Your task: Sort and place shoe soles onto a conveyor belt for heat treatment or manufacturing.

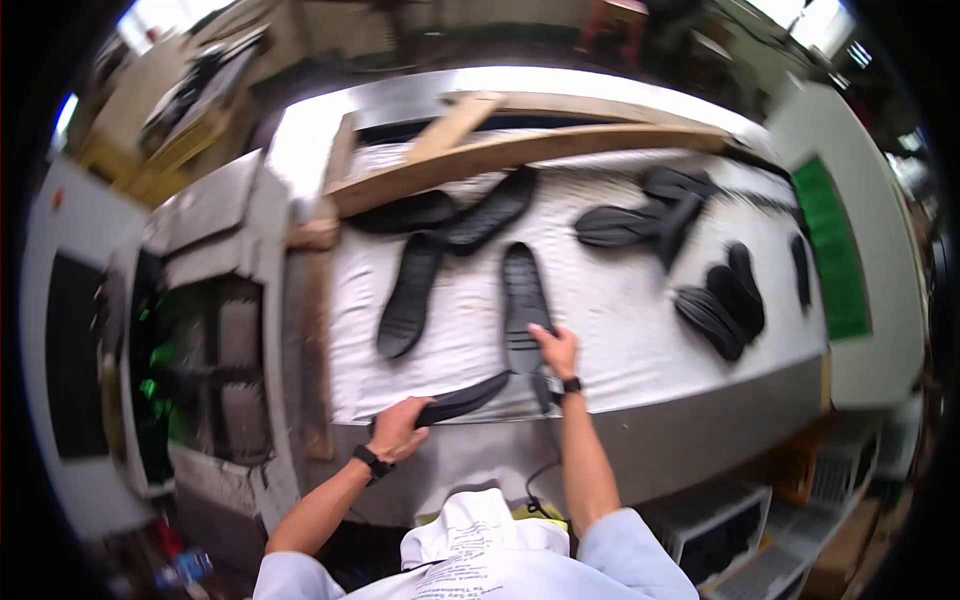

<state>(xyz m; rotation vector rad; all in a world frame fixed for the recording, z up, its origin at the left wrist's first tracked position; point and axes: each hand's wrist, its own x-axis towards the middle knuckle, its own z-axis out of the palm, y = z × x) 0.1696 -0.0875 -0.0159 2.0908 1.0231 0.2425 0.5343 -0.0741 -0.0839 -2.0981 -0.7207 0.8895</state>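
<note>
"Black sole [468,400], near left. Left hand [400,428] clamped on it."
"Right hand [557,352] touches the centre sole [522,300]; can't tell if gripping. I'd handle both soles by their edges."

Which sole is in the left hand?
The frontmost sole: the left hand grips its left end. The right hand is at another sole; the other soles lie untouched.

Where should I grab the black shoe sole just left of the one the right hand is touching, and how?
Probably the near end of that shoe sole, from the person's side, pinching across both long edges. It is long and narrow, with white cloth around its near end, while its far end sits close to other soles.
</note>
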